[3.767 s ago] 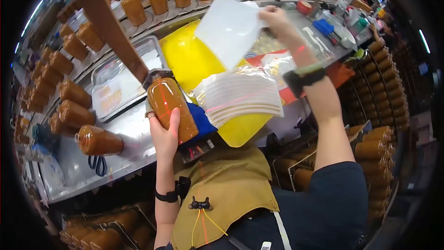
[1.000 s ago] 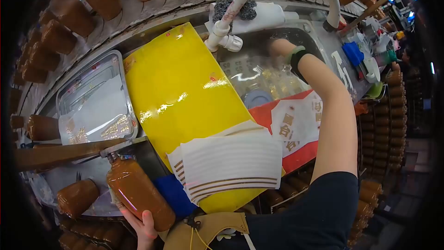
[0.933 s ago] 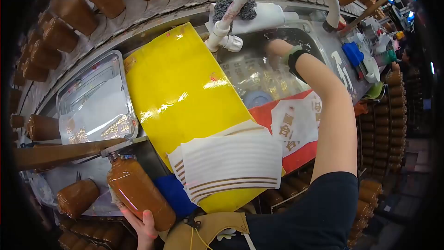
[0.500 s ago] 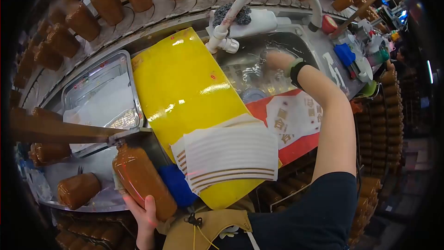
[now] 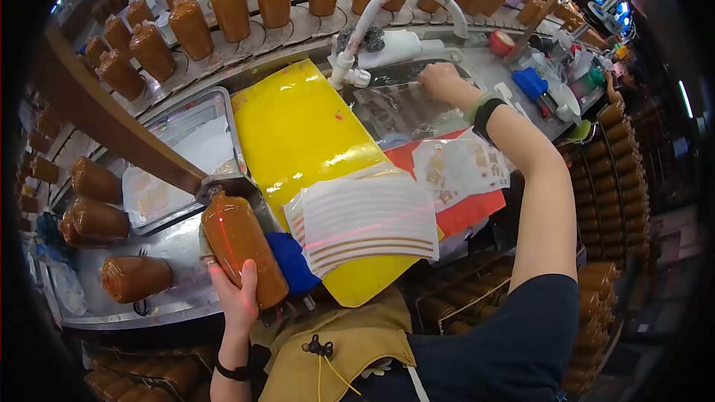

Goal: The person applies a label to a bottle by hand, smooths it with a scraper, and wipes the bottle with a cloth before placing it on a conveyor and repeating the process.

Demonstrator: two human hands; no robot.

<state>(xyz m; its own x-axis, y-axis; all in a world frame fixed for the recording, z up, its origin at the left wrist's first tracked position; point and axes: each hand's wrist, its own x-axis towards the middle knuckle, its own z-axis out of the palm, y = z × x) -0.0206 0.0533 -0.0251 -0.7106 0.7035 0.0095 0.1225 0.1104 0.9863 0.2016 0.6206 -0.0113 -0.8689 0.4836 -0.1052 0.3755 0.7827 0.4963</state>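
Note:
My left hand (image 5: 237, 290) is wrapped round the lower side of a glossy brown bottle (image 5: 246, 249), whose neck meets the end of a wooden arm (image 5: 126, 115). A red laser line crosses the bottle. Over the sink (image 5: 402, 71), my right hand (image 5: 439, 78) pinches the edge of a clear, wet printed film (image 5: 398, 109). A yellow board (image 5: 298, 130) lies between the hands, with striped white sheets (image 5: 365, 216) on its lower part. Printed transfer sheets (image 5: 454, 164) rest on a red board (image 5: 469, 212) beside it.
A white faucet (image 5: 346, 63) arches over the sink. Several brown bottles (image 5: 231, 11) stand on the conveyor behind. At the left is a metal tray (image 5: 231, 138) with sheets, near lying bottles (image 5: 134, 279). A blue cloth (image 5: 294, 262) sits beside the held bottle.
My right hand has risen from the sink water, and a clear film now shows at it. My left hand stays on the bottle. The view has shifted, showing more of the conveyor.

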